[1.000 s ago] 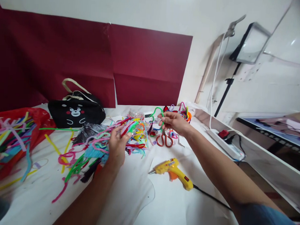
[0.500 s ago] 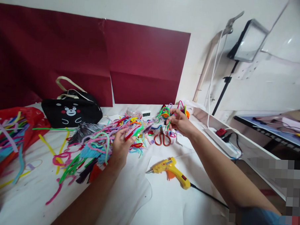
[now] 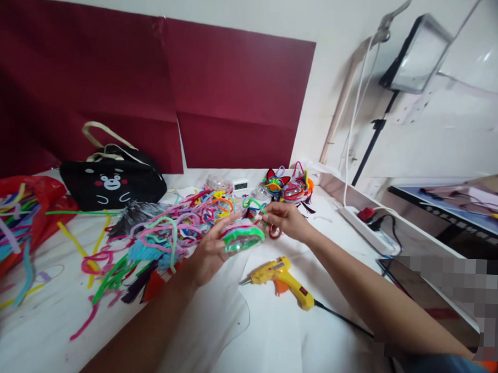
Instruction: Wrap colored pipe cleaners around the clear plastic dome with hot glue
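My left hand is closed on an oval piece of clear plastic edged with green and pink pipe cleaner. It hovers over the table, its shiny face tilted toward me. Just to its right, my right hand pinches a short, curled green pipe cleaner. Below the right fingers, the red-handled scissors are partly hidden. A yellow glue gun lies in front of both hands, nozzle pointing left. Left of my left hand spreads a tangled heap of coloured pipe cleaners.
Colourful pipe-cleaner pieces, one with pointed ears, lie at the back right. A small digital display stands by the wall. Further left are a black bag and a red bag of pipe cleaners. A power strip sits at right.
My right hand has come left and down from the back-right pieces, bringing the green pipe cleaner. My left hand has turned the oval piece, so its clear face shows.
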Available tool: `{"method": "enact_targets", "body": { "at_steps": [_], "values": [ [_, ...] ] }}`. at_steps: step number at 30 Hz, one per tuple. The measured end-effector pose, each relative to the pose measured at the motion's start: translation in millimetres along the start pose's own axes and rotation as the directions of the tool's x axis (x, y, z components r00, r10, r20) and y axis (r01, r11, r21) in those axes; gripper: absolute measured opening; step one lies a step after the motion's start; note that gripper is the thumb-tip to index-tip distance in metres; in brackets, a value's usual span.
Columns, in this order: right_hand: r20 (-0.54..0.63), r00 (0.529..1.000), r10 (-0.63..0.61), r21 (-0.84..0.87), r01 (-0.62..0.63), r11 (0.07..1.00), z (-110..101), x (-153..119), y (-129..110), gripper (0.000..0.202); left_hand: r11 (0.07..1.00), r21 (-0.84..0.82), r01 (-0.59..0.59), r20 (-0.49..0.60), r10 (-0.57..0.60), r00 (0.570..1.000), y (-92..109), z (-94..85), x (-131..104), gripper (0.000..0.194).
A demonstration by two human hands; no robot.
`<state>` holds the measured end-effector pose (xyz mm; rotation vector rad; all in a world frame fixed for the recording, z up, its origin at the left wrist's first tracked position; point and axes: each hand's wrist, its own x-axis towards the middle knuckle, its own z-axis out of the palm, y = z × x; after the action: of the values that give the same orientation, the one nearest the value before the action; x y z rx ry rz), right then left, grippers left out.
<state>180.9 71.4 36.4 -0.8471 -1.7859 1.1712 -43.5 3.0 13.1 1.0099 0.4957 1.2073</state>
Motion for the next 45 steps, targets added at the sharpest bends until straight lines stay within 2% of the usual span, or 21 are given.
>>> {"method": "enact_targets", "body": {
  "at_steps": [2, 4, 7, 8, 10, 13, 15, 17, 19, 23, 26, 29, 33, 37, 39, 42, 45],
  "values": [
    [0.026, 1.000, -0.013, -0.059, 0.014, 0.998, 6.4, -5.8, 1.7, 0.017, 0.998, -0.020, 0.058, 0.052, -0.057, 0.997, -1.8, 1.1, -4.0, 0.057],
    [0.064, 0.995, -0.076, -0.185, 0.086, 0.979, 11.4, -11.2, 1.9, 0.012, 0.996, -0.034, 0.085, 0.041, -0.083, 0.996, -4.4, 1.0, -6.4, 0.050],
    [0.175, 0.954, -0.243, -0.428, 0.296, 0.854, 16.4, -17.0, -0.3, 0.013, 0.994, -0.047, 0.094, 0.027, -0.093, 0.995, -6.8, 0.9, -7.2, 0.040],
    [0.214, 0.935, -0.284, -0.474, 0.353, 0.806, 17.4, -18.2, -1.3, 0.015, 0.995, -0.040, 0.097, 0.034, -0.095, 0.995, -6.7, 1.4, -7.0, 0.039],
    [0.283, 0.910, -0.303, -0.487, 0.408, 0.772, 17.6, -19.1, -2.9, 0.018, 0.994, -0.013, 0.105, 0.063, -0.104, 0.993, -5.4, 3.0, -6.3, 0.043],
    [0.345, 0.914, -0.215, -0.432, 0.358, 0.828, 14.4, -16.5, -3.8, 0.014, 0.991, 0.019, 0.135, 0.124, -0.136, 0.983, -3.3, 5.7, -5.6, 0.047],
    [0.290, 0.943, -0.165, -0.396, 0.275, 0.876, 11.9, -11.1, -3.4, 0.024, 0.987, 0.029, 0.155, 0.169, -0.158, 0.973, -2.9, 7.0, -5.7, 0.045],
    [0.192, 0.964, -0.184, -0.395, 0.247, 0.885, 11.6, -2.7, -2.9, 0.034, 0.985, 0.044, 0.167, 0.210, -0.173, 0.962, -2.7, 8.5, -6.2, 0.040],
    [0.159, 0.952, -0.260, -0.439, 0.305, 0.845, 14.6, 8.0, -2.6, 0.039, 0.984, 0.071, 0.165, 0.226, -0.177, 0.958, -2.1, 10.5, -7.2, 0.036],
    [0.280, 0.881, -0.382, -0.570, 0.473, 0.672, 26.3, 30.3, -3.5, 0.042, 0.977, 0.119, 0.176, 0.231, -0.199, 0.952, 0.8, 14.7, -9.5, 0.036],
    [0.365, 0.866, -0.341, -0.676, 0.499, 0.542, 33.2, 43.6, -4.0, 0.033, 0.974, 0.137, 0.180, 0.252, -0.210, 0.945, 3.5, 16.7, -10.7, 0.038],
    [0.396, 0.866, -0.305, -0.736, 0.498, 0.458, 35.7, 52.6, -2.6, 0.025, 0.969, 0.171, 0.178, 0.284, -0.222, 0.933, 5.2, 17.0, -11.0, 0.043],
    [0.390, 0.860, -0.329, -0.747, 0.504, 0.433, 33.4, 57.1, 1.2, 0.020, 0.967, 0.186, 0.175, 0.305, -0.226, 0.925, 5.4, 15.3, -10.8, 0.048],
    [0.358, 0.862, -0.359, -0.741, 0.496, 0.452, 27.6, 51.7, 1.9, 0.024, 0.964, 0.201, 0.172, 0.321, -0.231, 0.919, 5.2, 13.7, -10.8, 0.049],
    [0.372, 0.840, -0.395, -0.710, 0.532, 0.461, 25.4, 47.1, 0.3, 0.028, 0.962, 0.206, 0.179, 0.328, -0.240, 0.914, 5.0, 13.4, -10.8, 0.051],
    [0.435, 0.799, -0.415, -0.691, 0.592, 0.415, 24.5, 42.6, -2.8, 0.026, 0.959, 0.215, 0.187, 0.326, -0.251, 0.912, 4.4, 13.4, -10.8, 0.054],
    [0.469, 0.793, -0.389, -0.711, 0.600, 0.367, 25.3, 42.8, -3.6, 0.023, 0.958, 0.214, 0.193, 0.321, -0.255, 0.912, 3.7, 13.0, -10.9, 0.056]
  ]
}}
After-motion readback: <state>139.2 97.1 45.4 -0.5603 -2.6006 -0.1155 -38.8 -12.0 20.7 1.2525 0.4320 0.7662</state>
